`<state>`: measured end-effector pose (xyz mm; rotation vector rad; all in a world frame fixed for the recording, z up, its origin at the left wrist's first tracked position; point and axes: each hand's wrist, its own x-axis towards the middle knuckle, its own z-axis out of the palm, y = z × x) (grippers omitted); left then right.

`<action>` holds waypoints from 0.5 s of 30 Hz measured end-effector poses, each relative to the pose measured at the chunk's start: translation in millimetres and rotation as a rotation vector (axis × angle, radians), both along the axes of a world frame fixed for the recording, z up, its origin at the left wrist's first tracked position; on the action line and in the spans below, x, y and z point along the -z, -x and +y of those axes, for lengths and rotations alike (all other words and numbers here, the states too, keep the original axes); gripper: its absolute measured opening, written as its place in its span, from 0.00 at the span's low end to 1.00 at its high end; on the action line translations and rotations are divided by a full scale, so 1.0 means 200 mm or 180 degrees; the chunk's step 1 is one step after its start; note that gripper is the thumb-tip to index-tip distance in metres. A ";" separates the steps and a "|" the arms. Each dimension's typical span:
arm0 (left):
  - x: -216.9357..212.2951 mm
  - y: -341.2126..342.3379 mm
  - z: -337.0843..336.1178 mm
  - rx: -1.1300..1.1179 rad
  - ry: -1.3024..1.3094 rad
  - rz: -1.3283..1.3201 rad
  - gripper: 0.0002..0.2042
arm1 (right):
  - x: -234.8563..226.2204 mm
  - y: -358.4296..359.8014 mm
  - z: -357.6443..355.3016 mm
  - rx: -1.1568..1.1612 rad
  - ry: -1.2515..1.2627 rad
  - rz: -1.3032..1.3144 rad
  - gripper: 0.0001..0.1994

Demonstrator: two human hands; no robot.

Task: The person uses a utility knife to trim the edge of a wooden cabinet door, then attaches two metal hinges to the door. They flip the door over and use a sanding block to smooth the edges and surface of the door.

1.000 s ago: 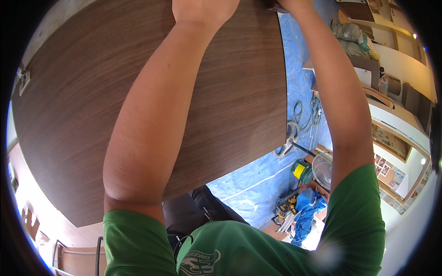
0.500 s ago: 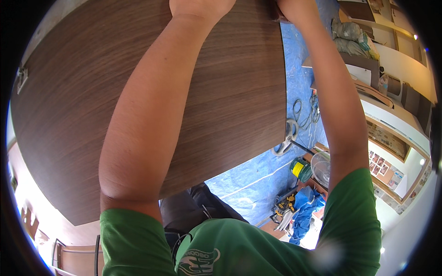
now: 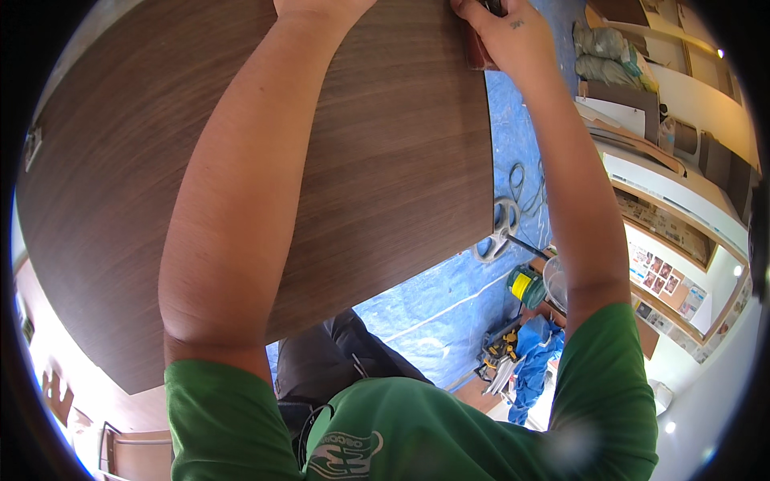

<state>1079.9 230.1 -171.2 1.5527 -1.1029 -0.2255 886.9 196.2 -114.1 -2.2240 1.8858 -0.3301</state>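
A large dark brown wood-grain panel [image 3: 401, 160] spreads in front of me, with a small metal hinge [image 3: 33, 149] on its far left edge. My right hand [image 3: 509, 36] is closed at the panel's right edge, near the top of the view. It grips a flat reddish-brown piece [image 3: 479, 54] that looks like sandpaper, set against that edge; a dark part shows between the fingers. My left hand [image 3: 329, 6] is over the panel at the upper rim of the view, where its fingers are cut off.
Blue sheeting [image 3: 433, 317] covers the floor. Right of the panel are a grey round stand base [image 3: 499, 231], a coiled cable [image 3: 525, 192], a green bucket with a yellow label [image 3: 525, 287] and yellow-black tools [image 3: 499, 350]. Shelves with bags [image 3: 605, 60] line the right side.
My right hand has come down along the panel's right edge toward me, bringing the reddish-brown piece into fuller view. My left hand has shifted slightly left and up.
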 end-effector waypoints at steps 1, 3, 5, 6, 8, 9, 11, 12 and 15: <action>-0.02 -0.01 0.00 -0.0002 -0.0133 0.0157 0.19 | 0.00 0.00 0.02 0.0024 -0.0047 -0.0043 0.25; -0.03 0.00 -0.01 0.0029 -0.0287 0.0376 0.19 | 0.02 0.07 0.04 -0.0079 0.0078 0.0254 0.26; -0.03 0.00 -0.01 0.0053 -0.0348 0.0462 0.20 | 0.04 0.13 0.08 -0.0102 0.0124 0.0422 0.25; -0.03 0.01 0.00 0.0026 -0.0402 0.0538 0.20 | 0.05 0.15 0.11 -0.0072 0.0109 0.0441 0.25; -0.05 0.01 0.00 -0.0024 -0.0508 0.0693 0.21 | 0.06 0.19 0.15 -0.0063 0.0077 0.0416 0.27; -0.04 0.01 0.00 -0.0002 -0.0478 0.0680 0.21 | 0.06 0.21 0.16 -0.0083 0.0061 0.0373 0.29; -0.03 0.01 -0.01 0.0026 -0.0422 0.0639 0.22 | 0.06 0.24 0.20 -0.0110 0.0028 0.0253 0.32; -0.03 0.00 -0.01 0.0024 -0.0465 0.0645 0.23 | 0.06 0.24 0.22 -0.0118 0.0012 0.0177 0.32; -0.03 0.00 -0.01 0.0004 -0.0535 0.0615 0.24 | 0.09 0.30 0.29 -0.0254 0.0201 0.0126 0.34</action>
